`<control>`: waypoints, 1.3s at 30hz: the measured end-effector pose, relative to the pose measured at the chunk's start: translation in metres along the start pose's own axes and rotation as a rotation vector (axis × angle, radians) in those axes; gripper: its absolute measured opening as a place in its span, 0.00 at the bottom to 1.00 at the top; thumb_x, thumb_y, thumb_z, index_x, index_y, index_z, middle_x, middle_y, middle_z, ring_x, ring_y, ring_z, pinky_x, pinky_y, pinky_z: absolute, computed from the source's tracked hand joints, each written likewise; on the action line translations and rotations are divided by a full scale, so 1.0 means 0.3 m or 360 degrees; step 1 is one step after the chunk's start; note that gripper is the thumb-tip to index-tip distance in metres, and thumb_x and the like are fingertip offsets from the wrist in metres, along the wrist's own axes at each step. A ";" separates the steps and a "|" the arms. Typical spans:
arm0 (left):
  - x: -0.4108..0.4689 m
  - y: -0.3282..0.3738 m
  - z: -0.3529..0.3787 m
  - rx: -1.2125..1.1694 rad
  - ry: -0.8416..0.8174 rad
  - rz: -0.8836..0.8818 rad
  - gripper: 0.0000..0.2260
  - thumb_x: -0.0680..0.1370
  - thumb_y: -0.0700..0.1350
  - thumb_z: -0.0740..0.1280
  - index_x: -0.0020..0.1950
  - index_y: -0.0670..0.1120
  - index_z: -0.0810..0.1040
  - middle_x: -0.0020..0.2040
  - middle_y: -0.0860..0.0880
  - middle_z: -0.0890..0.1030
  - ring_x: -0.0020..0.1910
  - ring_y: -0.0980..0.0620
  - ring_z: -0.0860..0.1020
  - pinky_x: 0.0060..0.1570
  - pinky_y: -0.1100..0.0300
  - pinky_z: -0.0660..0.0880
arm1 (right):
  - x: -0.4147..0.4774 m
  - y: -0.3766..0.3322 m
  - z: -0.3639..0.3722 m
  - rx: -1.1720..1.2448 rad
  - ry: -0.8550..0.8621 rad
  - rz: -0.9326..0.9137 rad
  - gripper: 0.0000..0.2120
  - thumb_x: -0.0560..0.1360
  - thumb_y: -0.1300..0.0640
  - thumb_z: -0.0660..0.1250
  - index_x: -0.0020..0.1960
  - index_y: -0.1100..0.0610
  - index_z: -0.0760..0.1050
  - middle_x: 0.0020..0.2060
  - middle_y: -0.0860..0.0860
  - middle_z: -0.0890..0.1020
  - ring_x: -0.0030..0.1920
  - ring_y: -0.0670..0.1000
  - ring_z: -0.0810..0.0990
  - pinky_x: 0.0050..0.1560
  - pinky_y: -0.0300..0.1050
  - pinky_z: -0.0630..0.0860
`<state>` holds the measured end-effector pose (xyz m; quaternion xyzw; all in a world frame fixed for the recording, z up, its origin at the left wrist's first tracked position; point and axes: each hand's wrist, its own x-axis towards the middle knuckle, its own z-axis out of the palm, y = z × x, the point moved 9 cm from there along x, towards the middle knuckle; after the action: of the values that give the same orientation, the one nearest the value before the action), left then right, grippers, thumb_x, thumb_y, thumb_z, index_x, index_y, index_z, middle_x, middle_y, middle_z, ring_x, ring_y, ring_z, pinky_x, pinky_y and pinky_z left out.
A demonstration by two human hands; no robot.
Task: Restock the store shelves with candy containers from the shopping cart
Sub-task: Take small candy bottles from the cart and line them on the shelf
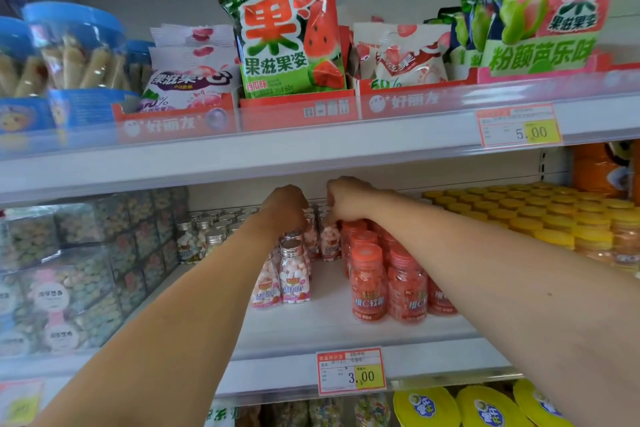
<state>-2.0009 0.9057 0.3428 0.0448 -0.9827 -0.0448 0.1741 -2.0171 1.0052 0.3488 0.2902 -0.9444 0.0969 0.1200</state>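
Indoors, white shelf point(329, 326) w/ candy bottles point(294, 274)

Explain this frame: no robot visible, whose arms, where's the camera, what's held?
No machine here: a person wears one wide-angle camera on the head, so you look down their arms. Their left hand and right hand reach into the middle shelf. On it stand silver-capped bottles of pink-white candy, orange bottles beside them, yellow-lidded jars further right. The right hand's fingers curl onto one silver-capped bottle at the back; the left hand's fingers are hidden, so its grip is unclear. One shelf up sit candy bags.
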 end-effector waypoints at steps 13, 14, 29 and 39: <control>-0.434 0.126 -0.160 -0.0428 0.0471 0.0043 0.10 0.77 0.41 0.63 0.54 0.43 0.82 0.54 0.42 0.80 0.48 0.43 0.79 0.46 0.57 0.75 | -0.514 0.003 -0.200 0.0401 0.0213 0.0002 0.14 0.77 0.49 0.64 0.53 0.60 0.77 0.52 0.54 0.79 0.53 0.53 0.76 0.52 0.46 0.73; -0.508 0.161 -0.180 -0.0470 0.0564 0.0095 0.09 0.78 0.42 0.63 0.51 0.41 0.82 0.50 0.43 0.81 0.46 0.43 0.79 0.44 0.57 0.74 | -0.571 0.005 -0.219 0.0422 0.0273 -0.0004 0.12 0.77 0.48 0.65 0.51 0.57 0.77 0.51 0.51 0.78 0.52 0.51 0.75 0.52 0.45 0.71; -1.198 0.782 0.620 -0.1052 -0.0548 0.0307 0.20 0.77 0.54 0.65 0.37 0.37 0.76 0.34 0.42 0.78 0.32 0.50 0.74 0.37 0.58 0.70 | -1.472 0.558 0.422 0.0422 -0.0389 0.0654 0.26 0.79 0.47 0.61 0.28 0.56 0.57 0.23 0.51 0.57 0.23 0.49 0.57 0.27 0.43 0.53; -1.356 1.047 1.288 -0.0755 -0.1359 0.0291 0.08 0.78 0.46 0.67 0.40 0.49 0.70 0.45 0.52 0.74 0.36 0.60 0.70 0.34 0.68 0.69 | -2.082 1.086 0.998 0.0683 -0.0936 0.1513 0.20 0.77 0.54 0.65 0.30 0.56 0.60 0.26 0.52 0.63 0.26 0.49 0.62 0.29 0.40 0.59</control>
<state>-1.7769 1.2873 -0.1235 -0.1048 -0.9290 -0.2659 -0.2352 -1.7530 1.5221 -0.1499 -0.1316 -0.9238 0.2441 -0.2642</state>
